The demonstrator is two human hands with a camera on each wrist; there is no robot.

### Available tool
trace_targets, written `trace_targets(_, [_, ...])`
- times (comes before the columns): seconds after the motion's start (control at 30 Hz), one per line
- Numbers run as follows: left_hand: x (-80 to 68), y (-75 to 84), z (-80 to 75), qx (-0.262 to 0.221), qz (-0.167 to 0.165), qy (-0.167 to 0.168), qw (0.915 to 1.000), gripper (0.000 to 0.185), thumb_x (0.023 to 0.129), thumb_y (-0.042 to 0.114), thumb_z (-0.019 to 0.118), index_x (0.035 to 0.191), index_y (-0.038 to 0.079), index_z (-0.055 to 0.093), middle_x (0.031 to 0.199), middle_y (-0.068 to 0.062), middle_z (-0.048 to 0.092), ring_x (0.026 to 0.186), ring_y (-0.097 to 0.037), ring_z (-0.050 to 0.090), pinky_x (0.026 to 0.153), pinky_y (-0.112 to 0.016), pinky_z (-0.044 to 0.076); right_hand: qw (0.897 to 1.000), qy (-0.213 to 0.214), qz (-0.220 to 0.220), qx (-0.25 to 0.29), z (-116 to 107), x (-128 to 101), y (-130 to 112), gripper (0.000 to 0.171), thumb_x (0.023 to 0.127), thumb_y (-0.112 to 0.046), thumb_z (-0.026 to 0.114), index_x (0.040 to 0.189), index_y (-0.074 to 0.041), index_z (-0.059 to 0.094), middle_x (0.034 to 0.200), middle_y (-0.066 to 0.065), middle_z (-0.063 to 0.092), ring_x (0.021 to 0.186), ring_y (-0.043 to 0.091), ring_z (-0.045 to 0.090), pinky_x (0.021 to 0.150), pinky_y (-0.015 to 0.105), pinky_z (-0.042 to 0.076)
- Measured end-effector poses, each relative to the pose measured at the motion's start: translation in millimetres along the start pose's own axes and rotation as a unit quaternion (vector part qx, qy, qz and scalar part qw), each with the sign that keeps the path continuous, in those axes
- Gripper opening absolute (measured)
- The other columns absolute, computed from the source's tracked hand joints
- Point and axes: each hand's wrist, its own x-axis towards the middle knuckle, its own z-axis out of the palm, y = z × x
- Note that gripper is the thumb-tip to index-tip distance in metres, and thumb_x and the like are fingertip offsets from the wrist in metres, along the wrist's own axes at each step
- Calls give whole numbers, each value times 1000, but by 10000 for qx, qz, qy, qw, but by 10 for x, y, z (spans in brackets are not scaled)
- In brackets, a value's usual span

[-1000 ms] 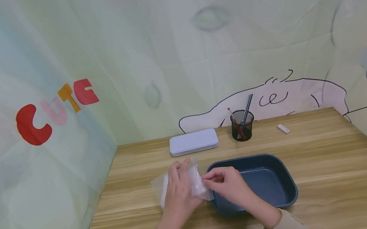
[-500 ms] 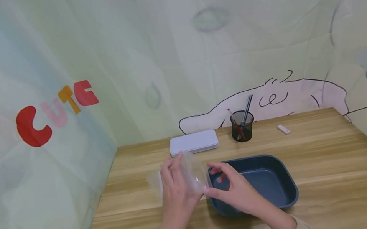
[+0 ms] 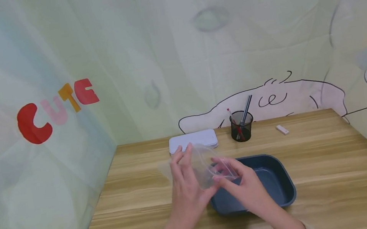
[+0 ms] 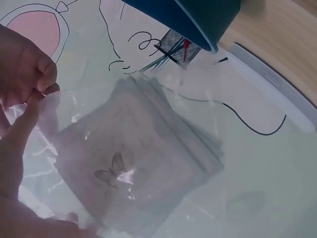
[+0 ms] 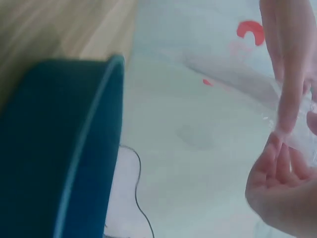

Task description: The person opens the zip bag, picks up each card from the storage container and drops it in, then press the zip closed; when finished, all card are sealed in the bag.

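Note:
A clear plastic zip bag (image 3: pixel 201 166) is held up between the two hands, partly over the left end of a dark blue basin (image 3: pixel 271 180). Inside the bag, the left wrist view shows a stack of thin, pale square sheets (image 4: pixel 133 163) with a butterfly print. The left hand (image 3: pixel 186 185) grips the bag from the left, its fingers pointing up and its thumb low near the opening. At the opening, the right hand (image 3: pixel 242 182) holds the bag's edge between thumb and fingers, and the mouth gapes there.
Behind the hands lies a white flat case (image 3: pixel 192 140). A black mesh pen cup (image 3: pixel 242 127) with pens stands to its right, and a small white eraser (image 3: pixel 282 129) lies farther right. Printed cloth hangs along the wooden table's (image 3: pixel 321 158) back and sides.
The right hand has moved from pinching the bag's edge to spreading its mouth. Both hands and the bag have shifted slightly right and up, and the bag's mouth is wider.

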Motion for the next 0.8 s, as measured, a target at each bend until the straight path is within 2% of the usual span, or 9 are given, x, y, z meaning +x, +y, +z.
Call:
trace_targets(0.17, [54, 27, -61, -576, -139, 354, 9976, 92, 71, 30, 85, 143, 1, 36, 126, -18, 42, 119, -30, 44, 99, -33, 43, 9988, -110, -187, 445, -159, 50, -41, 29, 92, -13, 65, 120, -16, 66, 121, -5, 65, 110, 18, 61, 87, 32, 52])
trace_targets(0.27, [113, 56, -111, -1068, -163, 670, 9919, 72, 76, 21, 81, 136, 0, 46, 109, -11, 51, 101, -24, 50, 90, -31, 43, 9985, 5, 156, 529, -261, 68, -101, 24, 93, -17, 64, 116, -14, 69, 114, -1, 68, 103, 21, 63, 82, 32, 54])
trace_targets(0.33, [161, 99, -150, -1512, -275, 707, 9856, 59, 77, 12, 80, 128, 0, 53, 98, -7, 54, 93, -22, 51, 84, -30, 43, 9975, 117, 507, 474, -328, 81, -156, 24, 93, -24, 64, 114, -15, 70, 110, 0, 69, 100, 21, 64, 80, 32, 54])
trace_targets(0.43, [238, 216, -227, -2419, -745, 314, 9669, 42, 77, 1, 77, 115, 0, 61, 96, -6, 63, 92, -22, 58, 87, -31, 46, 9939, 156, 977, 495, -412, 96, -223, 30, 92, -33, 65, 115, -15, 69, 113, 1, 67, 104, 21, 60, 85, 32, 53])
trace_targets(0.5, [244, 258, -233, -2966, -1226, -81, 9471, 33, 81, 2, 74, 112, 3, 64, 100, -3, 67, 95, -21, 61, 91, -33, 47, 9922, 110, 1097, 584, -449, 113, -239, 32, 91, -34, 65, 117, -14, 67, 117, 0, 65, 111, 20, 57, 89, 33, 51])
trace_targets(0.57, [232, 268, -208, -3274, -1638, -416, 9296, 26, 85, 6, 71, 111, 7, 66, 106, 0, 69, 101, -21, 62, 95, -37, 46, 9913, 90, 1117, 689, -471, 128, -233, 32, 90, -31, 67, 117, -12, 67, 119, 0, 64, 115, 19, 53, 90, 32, 49])
trace_targets(0.6, [216, 254, -177, -3345, -1761, -523, 9243, 24, 87, 8, 70, 111, 9, 67, 106, 3, 69, 102, -20, 62, 96, -39, 46, 9913, 88, 1100, 715, -477, 134, -224, 32, 90, -29, 68, 116, -12, 67, 119, 0, 65, 115, 18, 53, 90, 32, 49])
trace_targets(0.67, [184, 213, -106, -3381, -1941, -651, 9186, 21, 89, 15, 69, 111, 15, 68, 106, 8, 68, 104, -17, 62, 98, -39, 44, 9913, 132, 1029, 813, -481, 146, -199, 30, 89, -24, 69, 115, -8, 68, 116, 2, 66, 116, 19, 53, 89, 32, 49])
trace_targets(0.8, [187, 201, -34, -3380, -2003, -741, 9166, 20, 90, 15, 68, 110, 15, 68, 104, 8, 68, 104, -15, 61, 98, -40, 43, 9906, 428, 1048, 768, -464, 154, -164, 30, 86, -23, 73, 110, -6, 70, 107, 4, 70, 106, 19, 59, 83, 30, 51])
